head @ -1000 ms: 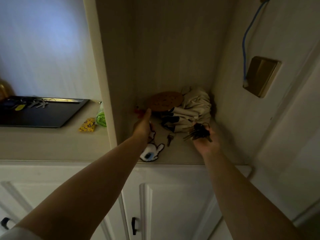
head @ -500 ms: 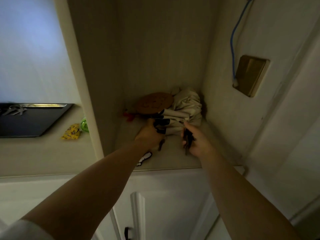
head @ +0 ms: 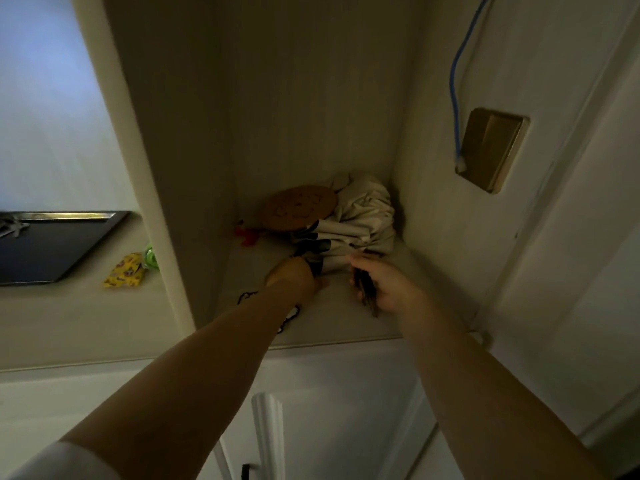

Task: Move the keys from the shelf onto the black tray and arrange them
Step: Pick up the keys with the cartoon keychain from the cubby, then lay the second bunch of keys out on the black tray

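Note:
Both my hands reach into a dim shelf niche (head: 346,323). My right hand (head: 388,289) is shut on a dark bunch of keys (head: 365,289), whose tips stick out below my palm. My left hand (head: 294,277) lies knuckles-up on the shelf floor just left of it, fingers curled down where a single key lay; what is under them is hidden. The black tray (head: 52,251) sits on the counter at the far left, with a set of silver keys (head: 10,226) on its back left part.
A folded cream cloth (head: 356,223) and a round brown cork mat (head: 299,207) fill the back of the niche, with a red item (head: 246,233) beside them. A white-and-black charm (head: 287,317) peeks from under my left forearm. A yellow packet (head: 126,271) and a green item (head: 150,256) lie on the counter.
My left hand moved right from the niche's left side to the spot where a single key lay. My right hand turned and drew the key bunch closer. The view shifted right, cutting off the tray.

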